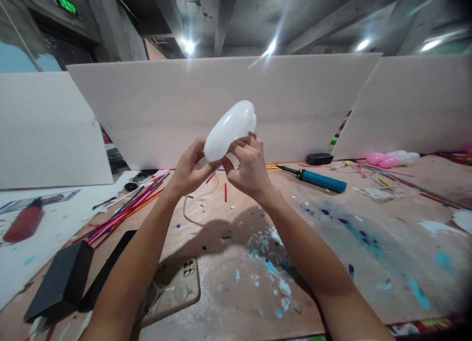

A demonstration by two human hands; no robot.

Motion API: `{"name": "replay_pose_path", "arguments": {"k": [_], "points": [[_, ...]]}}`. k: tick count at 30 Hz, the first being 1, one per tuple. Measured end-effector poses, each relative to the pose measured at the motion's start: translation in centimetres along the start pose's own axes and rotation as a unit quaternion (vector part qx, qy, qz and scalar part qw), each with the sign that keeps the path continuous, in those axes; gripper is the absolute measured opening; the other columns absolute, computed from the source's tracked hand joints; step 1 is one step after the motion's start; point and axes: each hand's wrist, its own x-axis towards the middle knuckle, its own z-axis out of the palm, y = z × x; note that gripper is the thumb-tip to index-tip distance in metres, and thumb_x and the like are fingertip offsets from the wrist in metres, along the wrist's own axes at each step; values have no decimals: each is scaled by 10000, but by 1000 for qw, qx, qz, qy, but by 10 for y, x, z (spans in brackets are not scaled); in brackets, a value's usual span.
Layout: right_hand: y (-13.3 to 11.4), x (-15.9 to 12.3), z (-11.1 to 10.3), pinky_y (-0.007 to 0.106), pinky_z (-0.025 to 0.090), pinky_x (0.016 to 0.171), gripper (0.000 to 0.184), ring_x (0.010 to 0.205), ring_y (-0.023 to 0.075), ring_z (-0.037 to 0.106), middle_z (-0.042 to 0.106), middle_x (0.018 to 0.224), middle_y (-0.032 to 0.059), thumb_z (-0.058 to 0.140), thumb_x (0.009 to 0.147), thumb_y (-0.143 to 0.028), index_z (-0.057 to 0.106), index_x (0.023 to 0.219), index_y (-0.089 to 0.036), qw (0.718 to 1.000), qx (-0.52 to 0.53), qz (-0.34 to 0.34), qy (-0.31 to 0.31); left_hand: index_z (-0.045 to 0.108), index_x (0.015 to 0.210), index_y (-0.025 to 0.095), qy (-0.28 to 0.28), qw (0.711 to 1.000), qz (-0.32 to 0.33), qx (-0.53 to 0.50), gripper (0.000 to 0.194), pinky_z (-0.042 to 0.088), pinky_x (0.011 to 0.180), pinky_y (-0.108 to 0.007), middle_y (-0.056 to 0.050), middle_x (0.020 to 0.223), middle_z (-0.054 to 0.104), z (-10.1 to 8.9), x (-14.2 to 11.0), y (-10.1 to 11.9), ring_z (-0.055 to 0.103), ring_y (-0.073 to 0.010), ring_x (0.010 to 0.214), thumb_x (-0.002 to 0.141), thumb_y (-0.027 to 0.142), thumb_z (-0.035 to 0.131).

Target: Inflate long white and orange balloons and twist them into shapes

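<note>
Modelling balloon [228, 129], white, slants, its long axis rising from lower left to upper right; left hand [189, 170] and right hand [249, 165] grip its underside.

Via cam I see glossy, smooth, rubbery balloon [229, 130]; pump [322, 181] = plastic, semi-matt; white board [165, 105] smooth, matt; tabletop [228, 301] dull, paint-spotted; ceiling beam [224, 19] rough conc.
</note>
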Motion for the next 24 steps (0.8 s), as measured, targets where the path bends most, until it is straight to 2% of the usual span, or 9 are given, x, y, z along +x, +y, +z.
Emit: {"name": "replay_pose_path", "arguments": {"k": [3,8,14,19,24], "points": [[0,0,-2,505,304,1078,45,940,250,557,694,844,17,625,806,-212,638,841,-237,1000,15,17,11,635,1122,215,-12,999,-30,-31,420,527,813,-308,-59,1025,680,-2,1,-1,650,-204,930,740,334,762],[-8,-1,-6,504,280,1102,52,931,231,553,683,814,-8,622,836,-223,651,840,-266,999,34,1,29,739,953,195,36,992,-98,-68,291,544,731,-329,-60,909,731,-8,3,-4,676,-235,869,771,421,719],[-14,-4,-5,465,306,1098,94,941,202,565,664,801,-19,587,861,-183,633,837,-261,997,74,-25,22,759,857,198,-46,965,-194,-173,333,543,563,-292,-60,738,728,-17,0,-8,684,-202,663,643,442,833],[-20,-4,-3,451,344,1074,114,976,193,589,696,887,-13,581,877,-170,644,872,-265,993,112,-27,18,764,793,186,-58,962,-207,-171,277,563,552,-309,-57,654,710,-23,-2,-13,682,-199,599,616,377,860],[-21,-2,-5,431,408,1017,92,1024,192,606,703,999,13,631,866,-178,681,862,-256,984,177,2,10,761,731,175,-53,963,-207,-167,288,568,553,-310,-56,639,701,-24,-2,-9,659,-176,564,587,399,871]]}}
